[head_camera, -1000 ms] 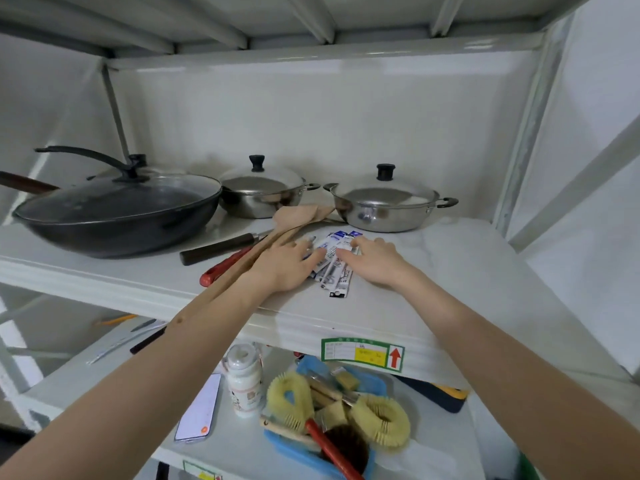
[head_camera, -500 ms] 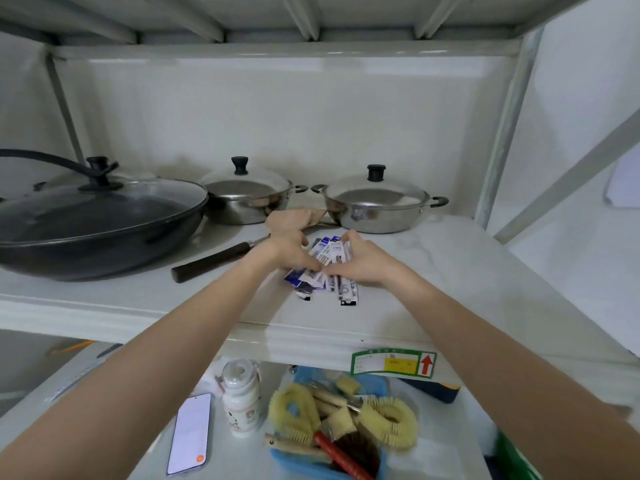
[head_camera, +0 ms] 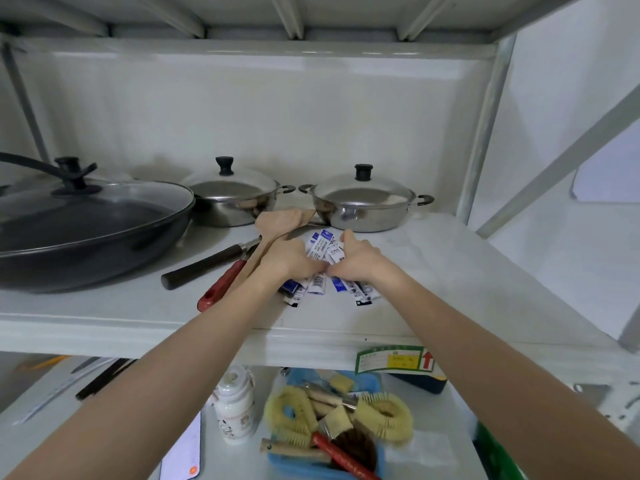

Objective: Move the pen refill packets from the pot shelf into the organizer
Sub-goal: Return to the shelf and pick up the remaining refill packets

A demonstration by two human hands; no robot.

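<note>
Pen refill packets (head_camera: 320, 252), a fanned bundle lying on the pot shelf (head_camera: 450, 271), gathered between both hands. Left hand (head_camera: 289, 259) and right hand (head_camera: 358, 259) close on the bundle from either side, fingertips meeting above it; packet ends protrude toward the shelf's front edge. Behind: two lidded steel pots (head_camera: 360, 206); left: wok (head_camera: 86, 223), utensils.
</note>
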